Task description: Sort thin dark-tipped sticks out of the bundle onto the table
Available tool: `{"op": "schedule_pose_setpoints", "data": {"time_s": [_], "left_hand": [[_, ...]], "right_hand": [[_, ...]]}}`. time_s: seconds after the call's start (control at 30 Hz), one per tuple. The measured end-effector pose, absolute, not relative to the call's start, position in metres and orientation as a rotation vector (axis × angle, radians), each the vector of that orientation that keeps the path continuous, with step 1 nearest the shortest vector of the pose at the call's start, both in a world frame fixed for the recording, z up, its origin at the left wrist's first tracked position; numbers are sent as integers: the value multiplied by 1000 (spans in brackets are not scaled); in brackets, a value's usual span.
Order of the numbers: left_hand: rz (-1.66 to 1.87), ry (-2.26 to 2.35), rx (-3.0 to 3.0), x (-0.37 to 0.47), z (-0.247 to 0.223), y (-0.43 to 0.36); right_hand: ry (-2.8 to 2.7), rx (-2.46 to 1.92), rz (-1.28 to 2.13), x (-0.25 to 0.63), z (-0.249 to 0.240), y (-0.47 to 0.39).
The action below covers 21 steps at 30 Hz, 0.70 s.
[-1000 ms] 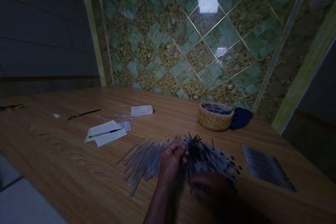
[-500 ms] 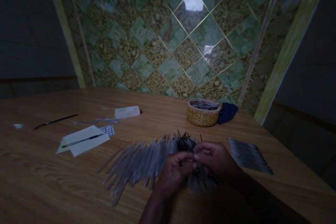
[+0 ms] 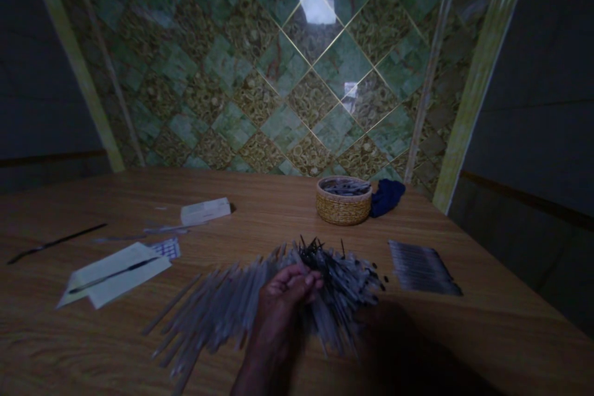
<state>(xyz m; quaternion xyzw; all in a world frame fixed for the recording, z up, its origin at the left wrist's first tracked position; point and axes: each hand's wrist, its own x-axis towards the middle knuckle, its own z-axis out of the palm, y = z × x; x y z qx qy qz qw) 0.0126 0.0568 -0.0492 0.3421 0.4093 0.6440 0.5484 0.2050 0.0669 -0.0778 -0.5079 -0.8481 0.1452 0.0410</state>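
Note:
My left hand is closed in a pinch over the heap, with a slim translucent pen barrel sticking up from its fingers. Beneath and left of it lie many similar clear barrels in a loose row. Right of the hand is a pile of thin pen parts with black ends, some pointing up. My right hand is a dark, smeared shape low beside this pile; its fingers cannot be made out. Farther right, slim dark pens lie side by side in a neat row.
A woven basket full of pens stands at the back, against a dark blue cloth. On the left are a white box, paper sheets with a pen on top, and a long black stick. Tiled wall behind.
My right hand has parted from my left and dropped down to the right into shadow. My left hand stays pinched above the heap. The view has shifted slightly right.

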Motion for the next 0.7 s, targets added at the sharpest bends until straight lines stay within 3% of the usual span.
{"op": "schedule_pose_setpoints", "data": {"time_s": [0.43,0.7], "left_hand": [[1464,941,873,7,-59,64],[1487,936,808,9,-53,63]], "right_hand": [[-2475,-1718,366,195,-111,72],[-2285,-1878,444,202,-106,65]]}}
